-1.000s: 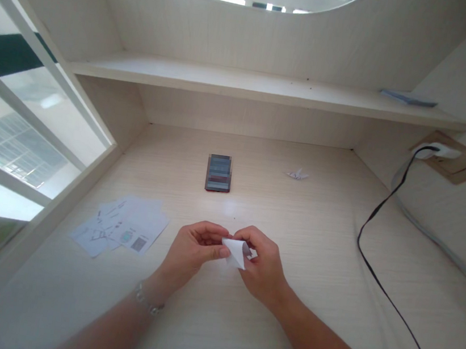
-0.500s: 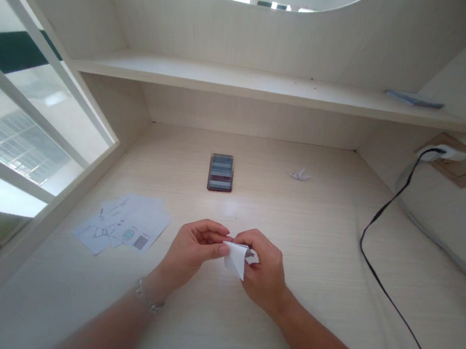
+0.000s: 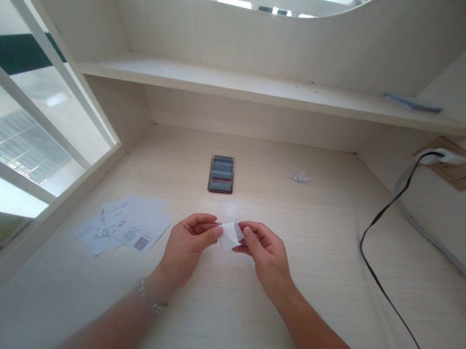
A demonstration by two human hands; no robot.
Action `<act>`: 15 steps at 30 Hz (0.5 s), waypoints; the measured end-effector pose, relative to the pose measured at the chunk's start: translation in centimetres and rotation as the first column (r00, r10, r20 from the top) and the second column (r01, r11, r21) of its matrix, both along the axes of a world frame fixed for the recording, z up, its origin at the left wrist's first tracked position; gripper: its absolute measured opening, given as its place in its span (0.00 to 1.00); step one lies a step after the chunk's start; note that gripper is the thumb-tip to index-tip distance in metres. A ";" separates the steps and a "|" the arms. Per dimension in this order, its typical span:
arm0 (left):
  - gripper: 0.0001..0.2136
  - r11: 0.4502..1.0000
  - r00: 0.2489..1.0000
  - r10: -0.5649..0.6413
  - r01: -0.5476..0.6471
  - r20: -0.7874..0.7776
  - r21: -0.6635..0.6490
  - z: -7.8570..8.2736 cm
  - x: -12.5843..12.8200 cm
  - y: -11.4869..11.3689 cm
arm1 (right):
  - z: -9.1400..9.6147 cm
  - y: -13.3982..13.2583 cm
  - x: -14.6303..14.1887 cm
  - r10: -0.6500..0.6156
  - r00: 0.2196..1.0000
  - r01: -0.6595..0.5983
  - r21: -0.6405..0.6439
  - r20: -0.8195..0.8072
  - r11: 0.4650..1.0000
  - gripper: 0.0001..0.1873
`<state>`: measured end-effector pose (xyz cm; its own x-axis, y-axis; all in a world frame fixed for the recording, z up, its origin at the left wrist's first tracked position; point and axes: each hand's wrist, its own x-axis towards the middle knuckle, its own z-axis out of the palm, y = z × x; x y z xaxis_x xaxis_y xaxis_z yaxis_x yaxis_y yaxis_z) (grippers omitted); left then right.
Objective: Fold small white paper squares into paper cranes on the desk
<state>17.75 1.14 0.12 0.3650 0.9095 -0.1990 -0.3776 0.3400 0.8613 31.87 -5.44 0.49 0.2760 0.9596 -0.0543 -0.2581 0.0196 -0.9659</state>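
A small piece of folded white paper (image 3: 230, 236) is held up between my two hands, above the desk. My left hand (image 3: 189, 243) pinches its left side, thumb in front and fingers behind. On the other side, my right hand (image 3: 267, 256) grips the right edge between thumb and fingers. Creased faces of the paper show toward me; its far side is hidden. Beyond the hands lies a phone (image 3: 221, 175) with a pixelated screen. Farther right on the desk sits a small folded paper crane (image 3: 300, 176).
Several printed sheets (image 3: 127, 223) overlap on the desk to the left. A black cable (image 3: 378, 274) runs from the wall socket (image 3: 461, 164) down the right side. A shelf (image 3: 270, 90) spans the back, with a flat bluish item (image 3: 414, 103) on it. White bars (image 3: 33, 91) border the left.
The folded paper has turned and risen slightly between my hands, now showing a broader face. My right hand has shifted its hold, with the thumb now in front at the paper's right edge.
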 end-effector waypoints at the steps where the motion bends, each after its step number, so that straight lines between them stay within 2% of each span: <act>1: 0.14 1.000 1.000 0.027 -0.027 -0.011 0.009 -0.1 0.0 0.0 | -0.1 0.1 0.0 0.012 0.999 -0.012 0.002 -0.033 1.000 0.16; 3: 0.14 0.998 0.998 0.058 -0.057 -0.027 0.035 -0.3 0.1 0.0 | -0.2 0.1 -0.2 0.032 0.998 -0.031 0.022 -0.048 0.999 0.23; 5: 0.14 0.996 0.998 0.054 -0.051 -0.042 0.070 -0.4 0.2 -0.1 | -0.3 0.1 -0.4 -0.006 1.000 0.006 0.040 -0.006 0.999 0.28; 9: 0.14 0.987 0.991 -0.049 0.068 -0.126 0.145 -0.5 0.5 -0.6 | -0.5 0.1 -0.2 -0.135 0.987 0.129 0.072 0.086 0.989 0.23; 12: 0.13 0.959 0.965 -0.170 0.208 -0.200 0.190 -0.3 0.5 -1.0 | -0.5 0.0 0.0 -0.129 0.982 0.119 0.078 0.140 0.990 0.20; 15: 0.14 0.945 0.953 -0.163 0.225 -0.254 0.237 0.1 0.4 -1.1 | -0.2 -0.2 0.0 -0.090 0.972 0.082 0.049 0.217 0.995 0.18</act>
